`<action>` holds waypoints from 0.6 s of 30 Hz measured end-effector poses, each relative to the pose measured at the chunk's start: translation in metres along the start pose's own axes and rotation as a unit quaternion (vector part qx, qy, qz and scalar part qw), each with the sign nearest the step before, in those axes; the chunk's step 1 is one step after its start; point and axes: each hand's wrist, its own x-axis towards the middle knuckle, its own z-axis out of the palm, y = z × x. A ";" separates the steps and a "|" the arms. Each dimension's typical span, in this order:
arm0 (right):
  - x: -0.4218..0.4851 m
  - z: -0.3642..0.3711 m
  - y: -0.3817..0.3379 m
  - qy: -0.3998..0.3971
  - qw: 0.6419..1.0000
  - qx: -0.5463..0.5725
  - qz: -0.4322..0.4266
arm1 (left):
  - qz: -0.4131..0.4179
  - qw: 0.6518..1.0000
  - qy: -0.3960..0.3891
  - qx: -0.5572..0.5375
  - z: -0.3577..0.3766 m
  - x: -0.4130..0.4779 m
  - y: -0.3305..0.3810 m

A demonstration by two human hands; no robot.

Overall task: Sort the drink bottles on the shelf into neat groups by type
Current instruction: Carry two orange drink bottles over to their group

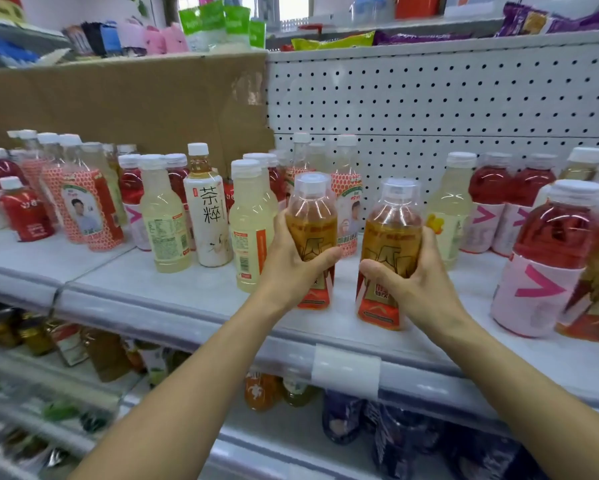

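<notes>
Both hands (291, 268) (421, 282) grip amber, clear-capped, orange-labelled bottles (311, 220) (393, 233).

Amber bottles (389, 237), orange-red labels; red bottles (552, 233), pink chevrons; white pegboard (447, 98).

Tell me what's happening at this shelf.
A person is sorting drinks. The left hand grips the left amber bottle and the right hand grips the right amber bottle. The two bottles match. They are upright, side by side but apart, at the front of the shelf. Behind them, red bottles and pale bottles stand mixed together, not yet grouped.
</notes>
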 end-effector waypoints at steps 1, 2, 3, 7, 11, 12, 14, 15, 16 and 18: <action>-0.002 0.001 -0.002 0.002 1.000 0.002 -0.004 | 0.007 1.000 0.003 -0.009 -0.003 -0.005 0.001; -0.005 0.003 -0.005 0.002 1.000 0.002 -0.007 | 0.014 1.000 0.004 -0.016 -0.007 -0.009 0.004; -0.008 0.005 -0.009 0.000 1.000 0.003 -0.009 | 0.020 1.000 0.004 -0.023 -0.012 -0.012 0.006; -0.019 0.025 -0.032 -0.004 1.000 0.001 -0.029 | 0.038 0.998 0.020 -0.042 -0.040 -0.022 0.013; -0.032 0.056 -0.058 0.016 0.999 0.005 -0.044 | 0.046 0.997 0.038 -0.042 -0.079 -0.036 0.011; -0.036 0.066 -0.065 0.020 0.999 0.010 -0.047 | 0.045 0.997 0.039 -0.039 -0.090 -0.041 0.009; -0.044 0.089 -0.076 0.028 0.998 0.019 -0.053 | 0.048 0.998 0.036 -0.037 -0.115 -0.049 0.003; -0.049 0.103 -0.082 0.030 0.998 0.022 -0.054 | 0.048 0.998 0.032 -0.037 -0.128 -0.053 -0.001; -0.053 0.117 -0.087 0.029 0.998 0.022 -0.056 | 0.046 0.998 0.028 -0.036 -0.142 -0.057 -0.005; -0.061 0.147 -0.096 0.026 0.998 0.019 -0.058 | 0.041 0.998 0.022 -0.040 -0.172 -0.066 -0.014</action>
